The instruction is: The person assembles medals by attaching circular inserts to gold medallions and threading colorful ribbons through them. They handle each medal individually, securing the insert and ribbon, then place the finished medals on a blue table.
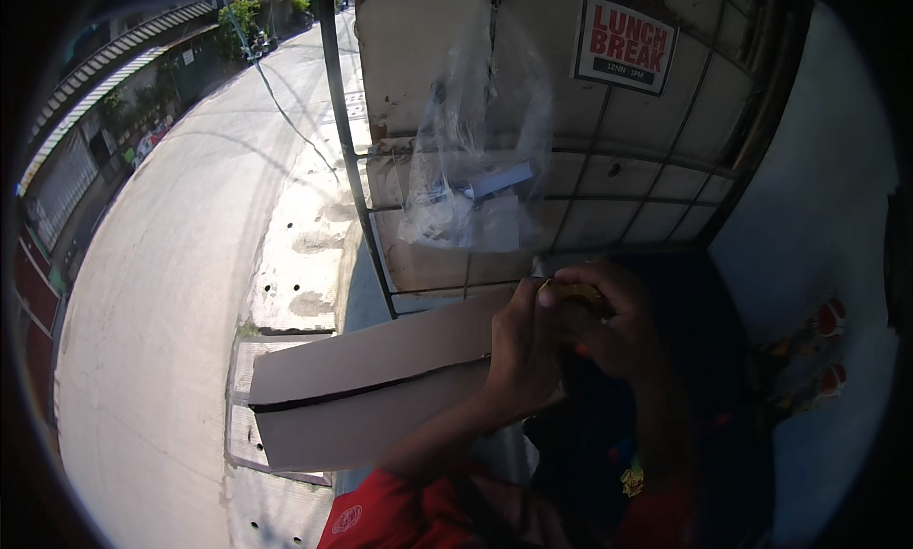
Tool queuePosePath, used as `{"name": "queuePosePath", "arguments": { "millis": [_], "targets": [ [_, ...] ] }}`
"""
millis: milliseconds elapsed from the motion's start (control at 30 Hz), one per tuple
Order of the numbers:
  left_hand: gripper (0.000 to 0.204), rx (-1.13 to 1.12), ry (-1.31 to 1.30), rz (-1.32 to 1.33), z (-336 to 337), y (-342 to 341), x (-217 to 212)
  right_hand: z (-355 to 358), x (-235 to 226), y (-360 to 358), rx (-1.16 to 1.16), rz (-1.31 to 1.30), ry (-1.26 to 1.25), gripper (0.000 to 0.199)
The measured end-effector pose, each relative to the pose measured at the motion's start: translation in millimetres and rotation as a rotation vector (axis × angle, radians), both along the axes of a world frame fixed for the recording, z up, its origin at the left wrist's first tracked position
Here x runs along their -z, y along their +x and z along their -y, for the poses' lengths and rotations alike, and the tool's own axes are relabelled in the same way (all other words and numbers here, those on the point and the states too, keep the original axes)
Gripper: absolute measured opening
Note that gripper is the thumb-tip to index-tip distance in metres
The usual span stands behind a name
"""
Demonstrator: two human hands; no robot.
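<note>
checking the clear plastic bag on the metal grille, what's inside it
Inside the clear plastic bag show a pale flat strip and whitish crumpled material; glare and creases hide the rest.

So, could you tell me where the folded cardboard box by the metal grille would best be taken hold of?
Probably by the long upper edge of the cardboard box, coming from above. It lies flat and folded, jutting left past the left hand, so that free edge is thin enough to pinch. Both hands, the right hand too, are busy with a small yellowish object.

Both hands point(571, 330) bare, no gloves or rings visible. Red short sleeve point(390, 516) on left arm, small round red emblem point(347, 519) near its hem. Right arm in shadow.
</note>
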State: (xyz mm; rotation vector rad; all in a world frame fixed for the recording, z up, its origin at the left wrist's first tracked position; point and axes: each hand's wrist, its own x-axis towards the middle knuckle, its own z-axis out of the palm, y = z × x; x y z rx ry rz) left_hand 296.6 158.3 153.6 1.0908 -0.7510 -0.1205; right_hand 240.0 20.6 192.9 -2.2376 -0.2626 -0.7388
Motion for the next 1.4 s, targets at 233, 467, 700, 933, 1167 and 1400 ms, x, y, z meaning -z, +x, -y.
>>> {"name": "queuePosePath", "arguments": {
  "millis": [233, 467, 700, 933, 1167, 1400],
  "targets": [
    [0.037, 0.402, -0.126, -0.017, 44.1, -57.9, -3.2, 22.9, 4.2, -93.4, 0.420, 0.120, 0.094, 0.033],
    [0.031, 0.584, -0.128, -0.166, 59.8, -124.7, -7.0, 26.4, -20.0, -176.5, 0.341, 0.038, 0.299, 0.057],
    [0.024, 0.502, -0.193, 0.046, 59.4, -199.0, -6.8, 15.6, -5.6, -246.3, 0.497, 0.172, 0.310, 0.049],
    [0.026, 0.777, 0.265, 0.021, 60.7, -235.0, -17.6, 10.1, -10.5, -334.6, 0.704, -0.049, 0.635, 0.042],
    [0.024, 1.090, 0.073, 0.162, 109.5, -257.6, -11.7, 16.7, -2.7, -388.3, 0.641, 0.130, 0.531, 0.034],
    [0.034, 0.640, 0.414, 0.343, 127.1, -247.3, -12.6, 33.5, 13.2, -383.6, 0.944, 0.514, 0.057, 0.027]
  ]
}}
